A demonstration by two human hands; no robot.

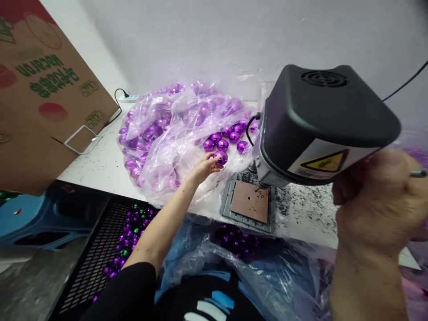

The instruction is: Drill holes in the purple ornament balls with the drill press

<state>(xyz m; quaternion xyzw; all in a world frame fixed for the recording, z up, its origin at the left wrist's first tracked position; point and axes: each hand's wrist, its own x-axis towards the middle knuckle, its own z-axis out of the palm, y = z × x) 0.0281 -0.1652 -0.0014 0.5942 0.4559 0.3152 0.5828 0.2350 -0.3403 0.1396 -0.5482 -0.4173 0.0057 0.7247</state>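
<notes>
My left hand has its fingers around a shiny purple ball at the open edge of a clear plastic bag full of such balls. Several loose purple balls lie just beyond it. To the right stands a black machine with a yellow warning label, its head above a brown square plate with a small hole. My right hand is raised at the machine's right side, closed by a metal rod; what its fingers hold is hidden.
A large cardboard box stands at the left. Dark shavings litter the white table. Below are a black crate with purple and green balls, a blue stool and plastic sheeting over my lap.
</notes>
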